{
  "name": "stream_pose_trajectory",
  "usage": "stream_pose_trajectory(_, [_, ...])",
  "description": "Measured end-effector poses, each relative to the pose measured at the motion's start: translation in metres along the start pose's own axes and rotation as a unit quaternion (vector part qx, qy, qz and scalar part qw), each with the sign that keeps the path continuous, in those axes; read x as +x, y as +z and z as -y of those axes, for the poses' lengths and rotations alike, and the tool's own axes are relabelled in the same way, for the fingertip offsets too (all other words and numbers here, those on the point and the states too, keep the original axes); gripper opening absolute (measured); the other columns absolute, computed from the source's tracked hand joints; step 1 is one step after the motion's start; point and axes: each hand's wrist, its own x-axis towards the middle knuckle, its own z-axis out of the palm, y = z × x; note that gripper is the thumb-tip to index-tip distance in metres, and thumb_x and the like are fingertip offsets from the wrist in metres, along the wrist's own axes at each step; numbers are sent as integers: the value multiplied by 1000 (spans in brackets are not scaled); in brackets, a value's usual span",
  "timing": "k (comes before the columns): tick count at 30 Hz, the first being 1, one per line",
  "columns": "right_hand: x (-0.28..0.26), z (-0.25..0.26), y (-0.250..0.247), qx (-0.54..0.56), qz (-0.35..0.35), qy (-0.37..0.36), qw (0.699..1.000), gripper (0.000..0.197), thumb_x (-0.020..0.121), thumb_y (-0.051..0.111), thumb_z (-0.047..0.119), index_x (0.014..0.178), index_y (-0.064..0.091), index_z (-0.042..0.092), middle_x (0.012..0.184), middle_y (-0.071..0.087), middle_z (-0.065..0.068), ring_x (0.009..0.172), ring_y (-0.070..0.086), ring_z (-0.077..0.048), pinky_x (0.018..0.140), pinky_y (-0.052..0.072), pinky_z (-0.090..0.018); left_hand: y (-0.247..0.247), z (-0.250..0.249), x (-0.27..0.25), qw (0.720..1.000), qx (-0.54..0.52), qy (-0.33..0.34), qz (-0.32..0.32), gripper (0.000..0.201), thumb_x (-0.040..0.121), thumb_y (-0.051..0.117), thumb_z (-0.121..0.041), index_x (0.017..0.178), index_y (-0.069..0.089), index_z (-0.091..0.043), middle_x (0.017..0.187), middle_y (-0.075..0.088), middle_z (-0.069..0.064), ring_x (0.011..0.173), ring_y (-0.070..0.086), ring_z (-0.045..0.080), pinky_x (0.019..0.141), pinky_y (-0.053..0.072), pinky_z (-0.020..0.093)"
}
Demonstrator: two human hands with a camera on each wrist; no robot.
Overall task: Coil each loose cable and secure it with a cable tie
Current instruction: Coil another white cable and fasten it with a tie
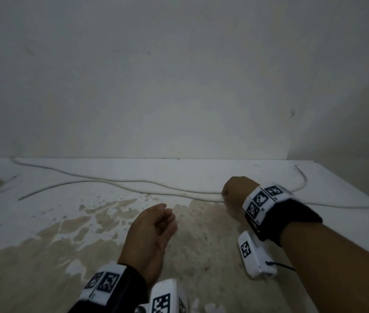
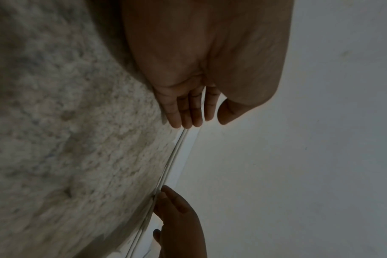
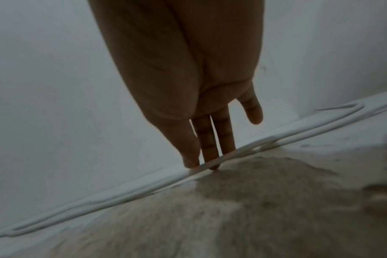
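A thin, smooth white cable [image 1: 115, 185] snakes across the worn, stained white tabletop [image 1: 43, 245] at mid-frame. The right hand [image 1: 237, 190] pinches it at centre right with extended fingertips [image 3: 210, 157]. The left hand [image 1: 152, 236], lower centre, hangs loosely curled, holding nothing.

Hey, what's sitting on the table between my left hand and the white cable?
Nothing sits there. In the head view, only bare, brown-stained tabletop separates the left hand from the white cable, which the right hand already touches.
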Motion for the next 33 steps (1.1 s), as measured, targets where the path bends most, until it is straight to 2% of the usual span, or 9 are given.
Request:
stream_pose_trajectory(5, [1, -1, -3, -13, 11, -9, 1000, 28, 94, 51, 18, 115, 64, 5, 122, 61, -8, 112, 58, -22, 92, 43, -27, 1, 1, 0, 1000, -4, -1, 3, 11, 94, 52, -7, 92, 62, -2, 87, 61, 13, 85, 60, 24, 78, 51, 34])
stream_pose_trajectory(9, [-4, -10, -20, 93, -128, -11, 987, 19, 96, 44, 12, 102, 61, 8, 109, 64, -11, 96, 58, -27, 82, 46, -32, 0, 2, 0, 1000, 2, 0, -4, 12, 95, 52, -8, 96, 61, -1, 88, 62, 14, 85, 60, 25, 77, 51, 34])
stream_pose_trajectory(12, [-13, -15, -45, 173, -308, -36, 935, 18, 97, 44, 11, 99, 60, 5, 95, 64, -16, 78, 51, -24, 68, 37, -31, 0, 2, 0, 1000, 0, 3, -7, 14, 96, 50, -7, 105, 59, -1, 90, 62, 14, 86, 60, 26, 77, 51, 34])
stream_pose_trajectory(15, [-25, -15, -78, 182, -456, -78, 867, 23, 96, 48, 14, 105, 65, 2, 97, 65, -19, 87, 58, -32, 79, 42, -36, 1, 1, -2, 1000, -5, 7, -3, 21, 96, 49, -6, 117, 54, -5, 91, 62, 14, 86, 60, 26, 76, 51, 34])
stream_pose_trajectory(19, [-55, -6, -120, 117, -538, -157, 820, 24, 95, 50, 17, 98, 68, 2, 83, 62, -16, 77, 57, -31, 70, 46, -38, 2, 0, -8, 996, 60, 69, -12, 39, 94, 53, -5, 128, 45, -22, 109, 59, 10, 96, 60, 21, 80, 51, 26])
stream_pose_trajectory(23, [-98, 20, -140, 103, -518, -234, 816, 27, 92, 50, 25, 95, 71, 9, 76, 61, -11, 64, 56, -28, 58, 46, -35, 10, -8, -20, 890, 320, 316, -71, 51, 88, 62, -8, 127, 37, -31, 129, 45, 0, 101, 51, 4, 82, 45, 17])
stream_pose_trajectory(27, [-132, 44, -134, 84, -448, -288, 842, 26, 93, 51, 26, 97, 72, 12, 75, 61, -6, 62, 55, -23, 57, 42, -28, 32, -25, -43, 699, 423, 574, -54, 65, 86, 57, -31, 143, 30, -15, 143, 35, 0, 133, 31, 11, 111, 26, 31])
stream_pose_trajectory(30, [-152, 56, -126, 122, -415, -308, 847, 22, 94, 54, 24, 102, 71, 13, 80, 63, -2, 69, 55, -15, 64, 42, -28, 51, -55, -60, 686, 449, 572, 1, 54, 89, 51, -41, 137, 45, -16, 134, 52, -3, 123, 43, 2, 104, 31, 20])
stream_pose_trajectory(33, [-169, 54, -121, 182, -402, -268, 857, 26, 94, 54, 29, 115, 65, 17, 95, 67, 0, 80, 58, -11, 73, 45, -23, 57, -77, -69, 682, 460, 563, 82, 22, 95, 45, -32, 87, 63, -22, 71, 61, -9, 68, 54, 1, 59, 38, 14])
